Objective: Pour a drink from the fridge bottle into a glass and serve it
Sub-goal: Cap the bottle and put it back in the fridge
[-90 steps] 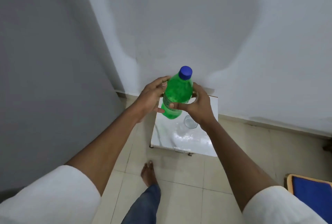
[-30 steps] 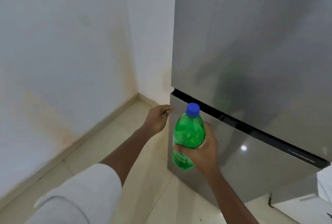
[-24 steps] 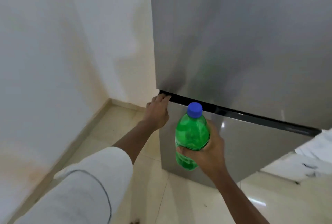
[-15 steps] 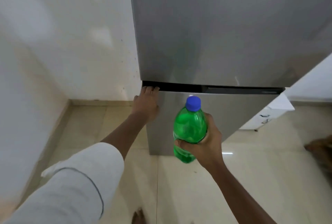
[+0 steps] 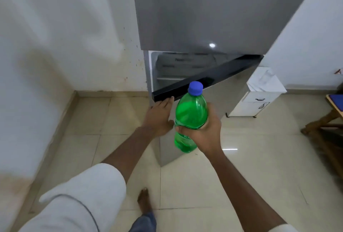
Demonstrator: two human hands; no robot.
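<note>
Head view: the right hand (image 5: 204,133) is wrapped around the middle of the green bottle (image 5: 191,118), which stands upright, blue cap (image 5: 195,88) on top, long axis vertical. The left hand (image 5: 159,116) lies fingers-up against the lower fridge door (image 5: 207,81), fingertips hooked at its dark top edge, holding nothing else. That door is swung partly out, and the opening (image 5: 170,68) shows pale shelves behind and above the bottle, up and slightly left of the right hand. So the bottle looks bound for the fridge, and the right hand is the one to carry it in. The gap looks narrow for now; I judge the door needs more swing, or the bottle could clip its edge. Open floor (image 5: 185,179) lies below, a bare foot (image 5: 144,200) close by, and a white cabinet (image 5: 259,99) just right of the fridge. No glass in sight.
</note>
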